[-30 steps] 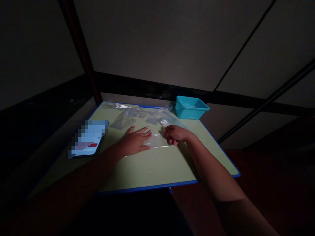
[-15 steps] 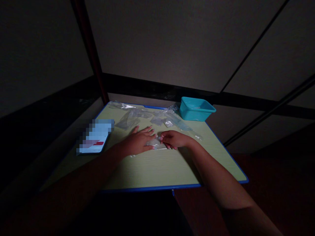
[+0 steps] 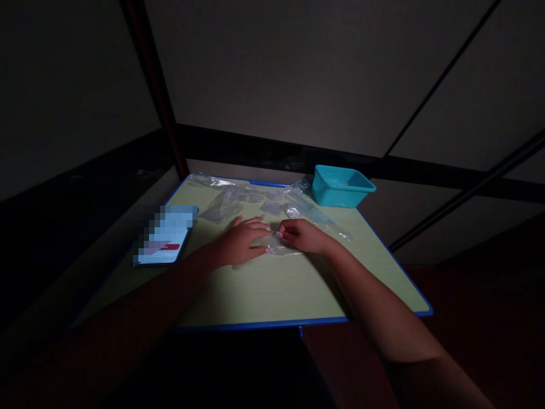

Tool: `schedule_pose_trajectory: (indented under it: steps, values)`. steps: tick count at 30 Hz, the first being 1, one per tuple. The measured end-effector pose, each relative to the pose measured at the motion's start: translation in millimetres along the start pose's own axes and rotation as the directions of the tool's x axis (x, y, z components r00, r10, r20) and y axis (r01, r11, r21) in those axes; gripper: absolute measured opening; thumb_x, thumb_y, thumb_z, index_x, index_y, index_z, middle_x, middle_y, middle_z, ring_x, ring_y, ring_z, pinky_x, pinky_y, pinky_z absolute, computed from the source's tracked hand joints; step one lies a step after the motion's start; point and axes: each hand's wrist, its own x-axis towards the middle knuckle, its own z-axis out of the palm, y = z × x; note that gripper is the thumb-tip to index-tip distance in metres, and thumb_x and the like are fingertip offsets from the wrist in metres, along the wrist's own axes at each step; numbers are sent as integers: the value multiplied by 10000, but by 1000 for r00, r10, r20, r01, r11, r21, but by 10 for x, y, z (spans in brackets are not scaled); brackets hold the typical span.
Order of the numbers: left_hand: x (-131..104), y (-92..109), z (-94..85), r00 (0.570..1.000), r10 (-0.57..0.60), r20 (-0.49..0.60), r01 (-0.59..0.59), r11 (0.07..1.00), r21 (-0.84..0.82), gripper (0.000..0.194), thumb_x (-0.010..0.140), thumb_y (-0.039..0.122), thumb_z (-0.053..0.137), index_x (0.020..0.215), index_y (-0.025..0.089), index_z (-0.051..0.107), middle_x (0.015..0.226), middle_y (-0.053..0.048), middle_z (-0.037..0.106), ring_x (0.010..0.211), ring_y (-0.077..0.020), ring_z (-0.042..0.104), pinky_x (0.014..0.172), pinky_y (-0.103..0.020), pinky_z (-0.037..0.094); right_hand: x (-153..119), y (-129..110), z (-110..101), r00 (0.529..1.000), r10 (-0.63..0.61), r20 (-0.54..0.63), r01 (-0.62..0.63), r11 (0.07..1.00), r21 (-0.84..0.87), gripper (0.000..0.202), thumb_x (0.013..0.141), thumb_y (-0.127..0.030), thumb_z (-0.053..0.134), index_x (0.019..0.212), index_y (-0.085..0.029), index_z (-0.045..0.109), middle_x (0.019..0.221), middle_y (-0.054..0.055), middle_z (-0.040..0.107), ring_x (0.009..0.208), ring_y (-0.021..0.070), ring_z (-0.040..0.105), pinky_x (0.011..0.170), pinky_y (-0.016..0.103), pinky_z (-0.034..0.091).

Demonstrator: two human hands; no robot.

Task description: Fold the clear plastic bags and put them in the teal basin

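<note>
A clear plastic bag [image 3: 283, 247] lies on the table between my two hands, partly covered by them. My left hand [image 3: 244, 241] is open, palm down with fingers spread, its fingertips at the bag's left side. My right hand [image 3: 300, 236] is closed in a pinch on the bag's upper part, near my left fingertips. Behind the hands are more clear plastic bags, among them a flat one [image 3: 221, 207] at the left and a long bluish one [image 3: 313, 213] at the right.
The light-topped table [image 3: 264, 295] has a blue edge. A turquoise plastic basket [image 3: 340, 196] stands at its back right corner. At the left lies a phone [image 3: 168, 236] with a lit, partly blurred screen. Dark wall panels rise behind.
The bag has slid to the right with my right hand, out from under my left palm. My left hand stays nearly in place, its fingers still spread.
</note>
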Motion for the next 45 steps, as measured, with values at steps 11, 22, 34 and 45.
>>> schedule_pose_trajectory:
  steps: [11,22,34,45]
  values:
    - [59,-24,-119,928,-84,-363,12,981,-195,231,831,330,481,718,159,588,710,-32,588,729,-168,547,697,-295,430,52,52,72,987,154,47,-157,987,45,132,799,-139,455,725,-141,564,558,-21,548,508,75,469,518,176,332]
    - [17,-70,-108,995,100,-4,-97,960,-264,91,709,248,585,724,160,595,752,-16,599,752,-152,531,698,-246,385,29,74,8,948,296,115,-307,947,99,183,850,-215,439,715,-153,545,470,-41,513,342,56,434,381,166,319]
    - [25,-278,-191,963,-213,167,258,905,-338,188,602,334,648,616,157,584,561,27,557,575,-131,509,531,-227,334,9,65,-3,950,270,154,-291,947,136,189,870,-245,430,739,-155,531,506,-37,526,337,58,436,359,173,327]
    - [-14,-271,-241,940,-75,333,193,922,-335,219,582,359,676,603,168,571,528,42,517,531,-118,471,504,-227,305,-13,96,8,957,206,206,-245,951,190,204,755,-352,587,761,-184,472,527,-73,477,371,68,442,377,177,304]
